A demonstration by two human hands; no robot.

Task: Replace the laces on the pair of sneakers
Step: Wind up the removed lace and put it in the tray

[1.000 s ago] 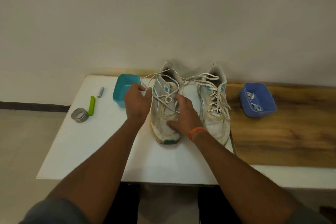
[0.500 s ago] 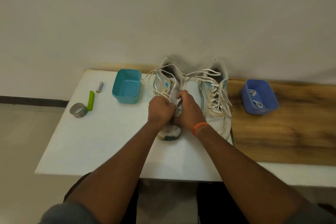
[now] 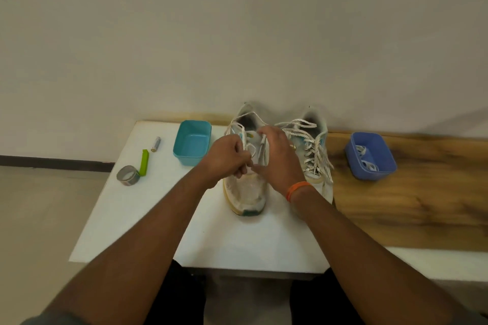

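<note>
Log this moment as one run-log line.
phase: unlacing | left hand: pinching lace | right hand: on left sneaker | right sneaker: laced

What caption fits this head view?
Both hands, left hand and right hand, work the lace out of the left sneaker.

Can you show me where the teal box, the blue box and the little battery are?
teal box (image 3: 192,144): head view, on its inside bottom.
blue box (image 3: 383,163): head view, on its front wall.
battery (image 3: 156,144): head view, on the middle of its body.
</note>
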